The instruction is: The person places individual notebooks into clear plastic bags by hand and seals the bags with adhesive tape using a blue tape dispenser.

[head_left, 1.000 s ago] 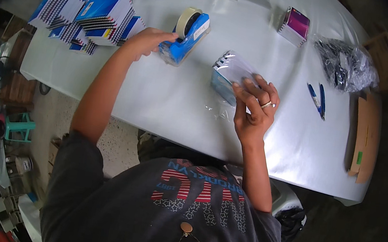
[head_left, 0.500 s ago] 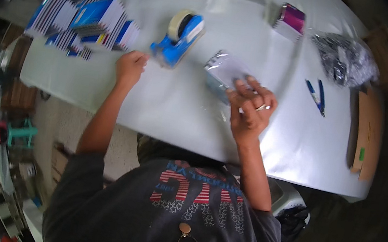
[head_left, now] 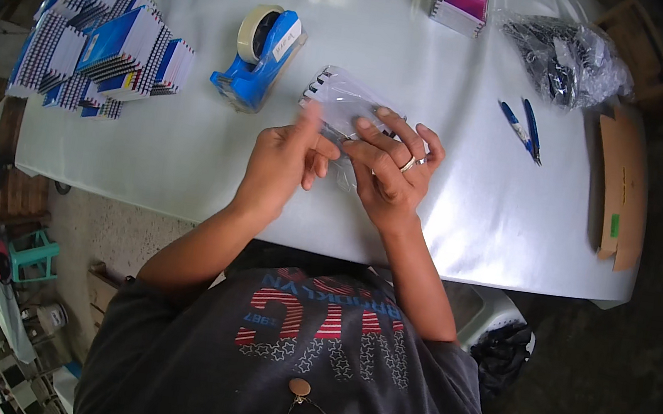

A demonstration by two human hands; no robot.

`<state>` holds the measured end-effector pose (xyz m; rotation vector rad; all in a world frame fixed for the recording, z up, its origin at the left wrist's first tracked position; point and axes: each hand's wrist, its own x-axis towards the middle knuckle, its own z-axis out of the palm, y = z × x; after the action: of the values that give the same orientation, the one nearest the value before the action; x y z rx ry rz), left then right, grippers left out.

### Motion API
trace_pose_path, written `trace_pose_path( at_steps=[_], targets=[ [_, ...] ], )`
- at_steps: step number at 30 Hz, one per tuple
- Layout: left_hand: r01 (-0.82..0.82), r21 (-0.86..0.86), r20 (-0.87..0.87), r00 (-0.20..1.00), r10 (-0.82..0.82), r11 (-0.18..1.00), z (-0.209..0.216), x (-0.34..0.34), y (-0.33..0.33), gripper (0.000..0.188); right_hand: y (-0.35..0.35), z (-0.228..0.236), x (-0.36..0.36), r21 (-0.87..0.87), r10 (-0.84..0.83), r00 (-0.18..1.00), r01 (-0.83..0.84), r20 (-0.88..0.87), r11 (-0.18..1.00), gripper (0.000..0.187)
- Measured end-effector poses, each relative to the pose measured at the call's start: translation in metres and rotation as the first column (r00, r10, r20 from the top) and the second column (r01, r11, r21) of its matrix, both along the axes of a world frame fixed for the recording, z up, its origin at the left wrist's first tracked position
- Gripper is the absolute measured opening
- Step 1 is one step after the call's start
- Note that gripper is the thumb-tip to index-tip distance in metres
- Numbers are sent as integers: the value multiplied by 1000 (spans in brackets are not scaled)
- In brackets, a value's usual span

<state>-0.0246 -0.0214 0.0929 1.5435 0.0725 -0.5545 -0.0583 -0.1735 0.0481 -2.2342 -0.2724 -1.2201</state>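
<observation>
A small spiral notebook (head_left: 350, 96) in clear plastic wrap lies on the table in front of me, its coil at the upper left. My right hand (head_left: 396, 161) grips it at its near right side, fingers bent over the wrap. Close to its left edge is my left hand (head_left: 283, 163), fingers curled and the thumb raised, slightly blurred. Whatever the left fingers may hold is too small to make out. To the left of the notebook stands a blue tape dispenser (head_left: 257, 72) with a roll of clear tape (head_left: 252, 33).
Stacks of blue spiral notebooks (head_left: 102, 43) fill the table's far left. At the far right are a pile of purple-covered notebooks (head_left: 463, 2), a crumpled clear plastic bag (head_left: 568, 62) and two blue pens (head_left: 524, 128). Brown cardboard (head_left: 620, 191) lies along the right edge.
My left hand has moved from beside the tape dispenser to the notebook's left edge. My right hand stays on the notebook. The whole view has shifted slightly.
</observation>
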Motion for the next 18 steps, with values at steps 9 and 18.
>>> trace_pose_path(
  at_steps=[9, 18],
  targets=[
    [142, 13, 51, 989, -142, 990, 13, -3, 7, 43, 2, 2, 1, 63, 25, 999, -23, -41, 998, 33],
    [-56, 252, 439, 896, -62, 966, -98, 17, 18, 28, -12, 65, -16, -134, 113, 874, -198, -473, 971, 46]
  ],
)
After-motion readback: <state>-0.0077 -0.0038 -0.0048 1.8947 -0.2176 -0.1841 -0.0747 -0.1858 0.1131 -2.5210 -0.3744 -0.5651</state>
